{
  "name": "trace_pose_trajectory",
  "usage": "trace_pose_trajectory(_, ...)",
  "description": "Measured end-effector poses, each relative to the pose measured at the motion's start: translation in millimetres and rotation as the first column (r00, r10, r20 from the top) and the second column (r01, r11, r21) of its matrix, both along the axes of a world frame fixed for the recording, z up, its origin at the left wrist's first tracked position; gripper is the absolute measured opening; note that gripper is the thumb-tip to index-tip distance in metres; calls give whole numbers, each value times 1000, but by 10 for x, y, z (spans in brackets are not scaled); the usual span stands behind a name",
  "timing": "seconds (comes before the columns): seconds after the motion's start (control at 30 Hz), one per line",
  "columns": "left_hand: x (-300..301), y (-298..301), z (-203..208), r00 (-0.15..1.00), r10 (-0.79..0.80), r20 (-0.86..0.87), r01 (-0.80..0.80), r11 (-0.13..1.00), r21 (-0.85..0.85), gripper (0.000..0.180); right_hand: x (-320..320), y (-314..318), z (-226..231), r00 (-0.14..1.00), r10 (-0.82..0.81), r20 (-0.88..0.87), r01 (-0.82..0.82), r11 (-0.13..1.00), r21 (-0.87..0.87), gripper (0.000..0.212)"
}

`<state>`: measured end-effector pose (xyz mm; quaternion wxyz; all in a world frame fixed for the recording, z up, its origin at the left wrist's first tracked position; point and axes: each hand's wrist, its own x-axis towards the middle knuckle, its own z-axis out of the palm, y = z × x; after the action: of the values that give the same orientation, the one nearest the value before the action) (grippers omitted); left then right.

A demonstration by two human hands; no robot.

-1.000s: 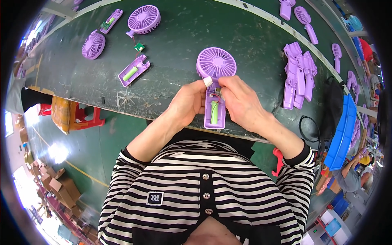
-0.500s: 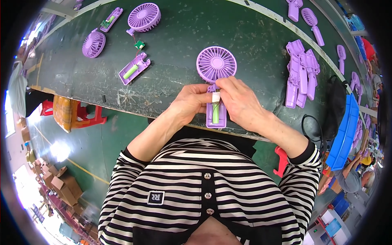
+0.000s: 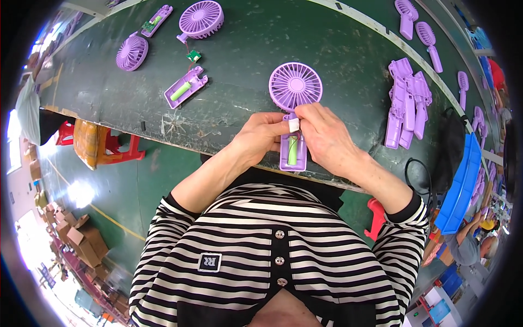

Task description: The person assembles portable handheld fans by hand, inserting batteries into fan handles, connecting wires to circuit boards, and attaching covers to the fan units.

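Note:
A purple handheld fan (image 3: 296, 86) lies on the green table near its front edge, head away from me. Its open handle shell (image 3: 284, 162) shows a green battery cell (image 3: 293, 151) and thin wires. My left hand (image 3: 260, 136) is closed on the handle's neck from the left, thumb at a white wrapping (image 3: 294, 125). From the right, my right hand (image 3: 326, 136) is closed at the same neck, just below the fan head. Its fingertips cover the joint, so any small part between them is hidden.
Several purple shell halves (image 3: 406, 103) are piled on the right. On the left lie an opened fan (image 3: 201, 19) with its circuit board (image 3: 193, 55) and battery shell (image 3: 187, 88), and another fan head (image 3: 132, 53). A blue bin (image 3: 459, 185) stands at the right edge.
The whole view has shifted slightly, moving the table things a little rightward. Both hands stay at the fan's neck, with only small finger movements.

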<state>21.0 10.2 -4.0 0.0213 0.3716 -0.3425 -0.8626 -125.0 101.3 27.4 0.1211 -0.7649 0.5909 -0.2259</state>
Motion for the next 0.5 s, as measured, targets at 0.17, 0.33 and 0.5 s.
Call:
trace_pose_trajectory(0.17,15,-25,4,998,-55,-41,54,999,-5,23,2,2,-9,1000,-2,-3,2,1000,-19,9)
trace_pose_trajectory(0.33,-1,5,42,999,-37,-33,35,998,-50,23,-1,12,-15,1000,-2,-16,2,1000,-29,9)
trace_pose_trajectory(0.5,-5,16,40,999,-28,-24,27,999,-40,24,-5,18,-9,998,-26,-57,24,999,-37,10)
